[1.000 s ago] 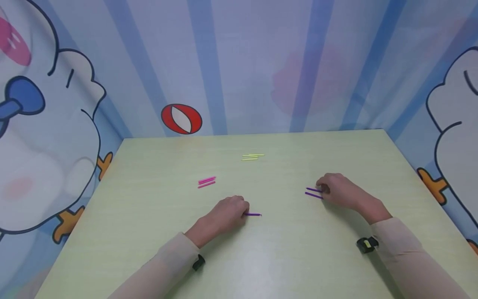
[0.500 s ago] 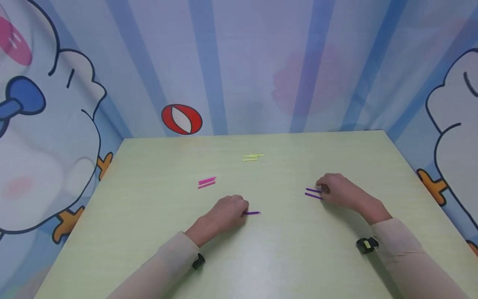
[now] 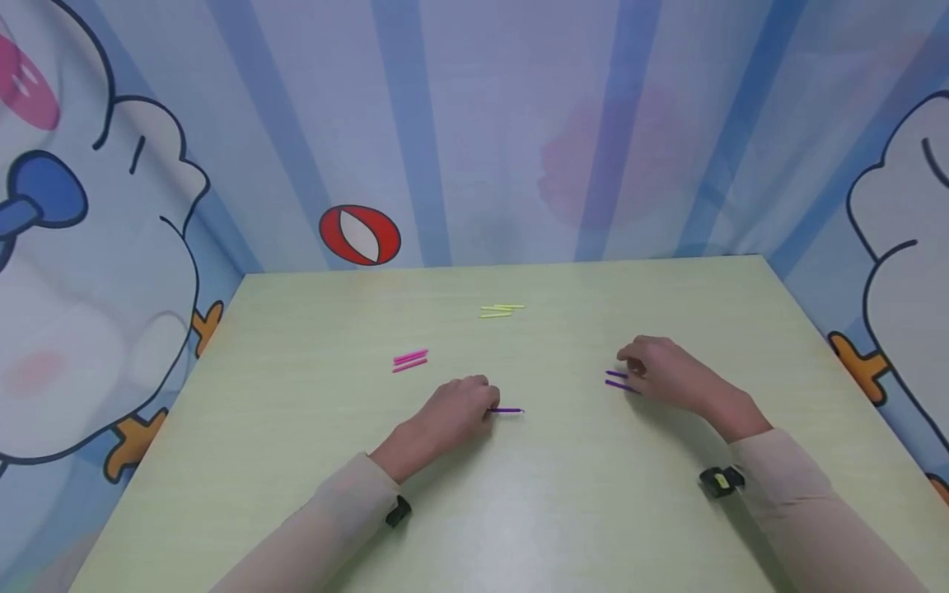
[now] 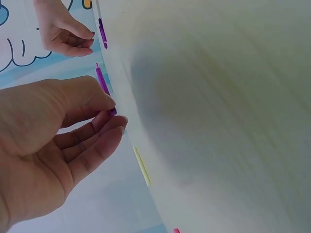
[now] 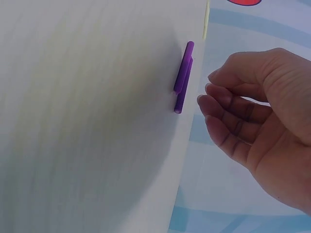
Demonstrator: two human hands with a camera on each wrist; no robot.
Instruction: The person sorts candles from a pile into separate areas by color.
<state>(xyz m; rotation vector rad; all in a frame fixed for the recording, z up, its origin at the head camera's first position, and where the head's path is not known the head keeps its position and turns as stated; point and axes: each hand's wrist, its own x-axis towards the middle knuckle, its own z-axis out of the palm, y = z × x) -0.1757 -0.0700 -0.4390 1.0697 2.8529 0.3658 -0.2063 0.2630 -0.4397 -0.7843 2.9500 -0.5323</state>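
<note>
My left hand (image 3: 458,412) pinches a thin purple candle (image 3: 507,410) by one end between thumb and fingertips. In the left wrist view the held candle (image 4: 102,80) slants up from the fingers, a short pale wick at its far end. Over on the right, two more purple candles (image 5: 183,73) lie side by side on the table (image 3: 563,494). Beside them my right hand (image 3: 670,371) hovers with loosely bent fingers. Its thumb and fingertips hold nothing in the right wrist view, and in the head view it partly hides the two candles.
Several pink candles (image 3: 410,360) lie left of centre, beyond my left hand. Farther back are several yellow candles (image 3: 502,310). A printed cloth backdrop (image 3: 504,132) rises behind the table and at both sides.
My left hand has moved slightly forward and right with the purple candle. The right hand has shifted a little up and left over the two lying candles.
</note>
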